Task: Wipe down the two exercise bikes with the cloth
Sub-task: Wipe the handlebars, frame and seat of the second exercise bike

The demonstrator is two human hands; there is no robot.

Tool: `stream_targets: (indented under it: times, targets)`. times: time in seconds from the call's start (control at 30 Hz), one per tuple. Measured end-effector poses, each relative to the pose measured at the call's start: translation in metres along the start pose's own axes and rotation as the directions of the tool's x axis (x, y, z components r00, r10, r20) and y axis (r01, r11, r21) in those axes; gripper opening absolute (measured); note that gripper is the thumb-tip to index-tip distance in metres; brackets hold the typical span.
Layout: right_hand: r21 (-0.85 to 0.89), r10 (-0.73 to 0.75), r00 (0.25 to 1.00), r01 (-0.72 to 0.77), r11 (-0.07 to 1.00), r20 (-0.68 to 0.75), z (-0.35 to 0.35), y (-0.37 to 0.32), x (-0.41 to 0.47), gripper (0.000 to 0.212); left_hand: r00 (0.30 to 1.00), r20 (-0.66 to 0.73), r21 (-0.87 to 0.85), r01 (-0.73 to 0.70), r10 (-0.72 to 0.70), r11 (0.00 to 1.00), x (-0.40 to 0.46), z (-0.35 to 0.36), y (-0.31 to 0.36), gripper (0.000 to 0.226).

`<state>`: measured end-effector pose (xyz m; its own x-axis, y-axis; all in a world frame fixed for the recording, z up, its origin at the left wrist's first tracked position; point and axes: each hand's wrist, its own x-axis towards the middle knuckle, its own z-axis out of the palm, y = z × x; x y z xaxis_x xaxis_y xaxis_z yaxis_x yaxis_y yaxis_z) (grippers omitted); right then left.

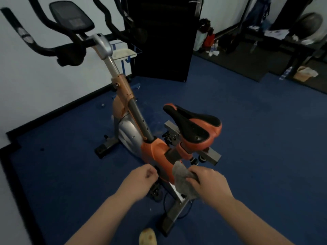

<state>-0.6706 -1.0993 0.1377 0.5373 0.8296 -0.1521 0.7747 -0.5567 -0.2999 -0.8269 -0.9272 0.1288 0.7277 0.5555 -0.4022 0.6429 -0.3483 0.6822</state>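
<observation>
A: Gripping the grey cloth (184, 181) in your right hand (208, 183), fingers curled round one end, you have it low and centre in the frame, draped against the orange frame (159, 154) of the exercise bike (134, 131).

B: And my left hand (143, 177)?

A: Loosely curled with nothing visibly in it, just beside the frame's other side. Looks free to steady the bike.

B: How should I wipe?

A: Spread the cloth flatter, I'd say; bunched, it covers little. Work up toward the saddle (192, 124), right of centre, then the handlebars (53, 48) at upper left. The second bike is only partly visible, top centre.
</observation>
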Motion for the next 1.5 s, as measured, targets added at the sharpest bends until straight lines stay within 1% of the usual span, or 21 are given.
stream_targets:
  times: [0.17,0.3,0.4,0.53,0.67,0.73,0.83,0.97,1.1,1.2,1.3,1.4,1.5]
  targets:
    - [-0.023,0.056,0.998,-0.057,0.998,-0.036,-0.015,0.039,-0.003,0.012,0.997,0.073,0.051,-0.044,0.040,0.998,0.014,0.029,0.038,0.018]
    - [-0.015,0.077,0.996,-0.078,0.997,-0.038,-0.032,0.081,-0.009,0.011,0.993,0.119,0.077,-0.023,0.013,0.997,0.014,0.053,0.065,0.015]
    - [-0.022,0.057,0.997,-0.058,0.998,-0.043,-0.047,0.123,-0.003,0.013,0.998,0.063,0.074,-0.011,0.007,0.997,0.026,0.071,0.095,0.014]
    - [-0.054,-0.023,0.999,0.021,0.998,-0.031,-0.071,0.190,-0.002,0.011,0.999,-0.045,-0.023,0.017,-0.018,1.000,0.036,0.121,0.147,0.013]
    - [-0.132,-0.114,0.993,0.114,0.985,0.008,-0.100,0.260,-0.001,0.012,0.998,-0.053,-0.128,0.028,-0.035,0.991,0.043,0.192,0.206,0.012]
    - [-0.172,-0.149,0.989,0.148,0.974,0.004,-0.117,0.291,0.004,0.012,0.997,-0.073,-0.130,0.021,-0.030,0.991,0.051,0.216,0.234,0.014]
    - [-0.207,-0.171,0.985,0.173,0.963,0.028,-0.140,0.324,0.007,0.011,0.995,-0.077,-0.149,0.056,-0.068,0.987,0.055,0.237,0.258,0.014]
    - [-0.199,-0.238,0.968,0.248,0.948,0.077,-0.150,0.346,0.026,0.011,0.983,-0.131,-0.171,0.105,-0.128,0.980,0.063,0.239,0.271,0.010]
    - [-0.163,-0.328,0.939,0.341,0.926,0.102,-0.148,0.345,0.063,0.013,0.962,-0.193,-0.126,0.173,-0.195,0.977,0.090,0.230,0.274,0.013]
    - [-0.159,-0.392,0.905,0.417,0.895,0.164,-0.146,0.342,0.093,0.014,0.949,-0.219,-0.162,0.194,-0.227,0.968,0.116,0.226,0.274,0.012]
    - [-0.159,-0.440,0.877,0.470,0.868,0.192,-0.154,0.346,0.131,0.014,0.938,-0.234,-0.196,0.211,-0.255,0.958,0.150,0.215,0.284,0.014]
    - [-0.162,-0.478,0.857,0.508,0.846,0.193,-0.164,0.350,0.171,0.014,0.928,-0.269,-0.198,0.207,-0.257,0.958,0.183,0.201,0.295,0.013]
    - [-0.166,-0.496,0.854,0.518,0.839,0.156,-0.171,0.355,0.210,0.013,0.923,-0.289,-0.173,0.212,-0.255,0.962,0.215,0.182,0.306,0.017]
